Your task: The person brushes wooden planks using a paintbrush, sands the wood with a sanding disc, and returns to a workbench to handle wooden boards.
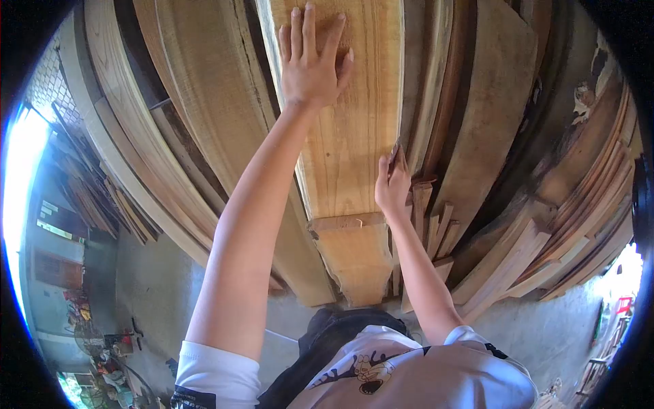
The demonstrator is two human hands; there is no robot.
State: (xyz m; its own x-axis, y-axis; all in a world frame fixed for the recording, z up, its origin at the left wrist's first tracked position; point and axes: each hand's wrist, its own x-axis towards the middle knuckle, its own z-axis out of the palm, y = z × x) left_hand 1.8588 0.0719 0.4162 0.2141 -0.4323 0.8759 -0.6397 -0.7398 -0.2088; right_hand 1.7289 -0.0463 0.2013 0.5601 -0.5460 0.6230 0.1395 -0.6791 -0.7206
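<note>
A long, pale plank [354,129] runs away from me, its near end showing a squared-off cut. My left hand [310,75] lies palm down on its upper face, fingers spread, near the left edge. At the plank's right edge is my right hand [394,180], its fingers closed in a pinch. Something thin and dark shows at those fingertips, too small to name. Below the near end, another light board [354,262] sticks out towards my body.
Wide boards [204,88] lean or lie alongside on the left. To the right are more planks [490,88], short offcuts [443,232] and a stack of curved-looking timber [579,232]. Concrete floor [157,286] shows near me. Tools and clutter [112,361] stand at lower left.
</note>
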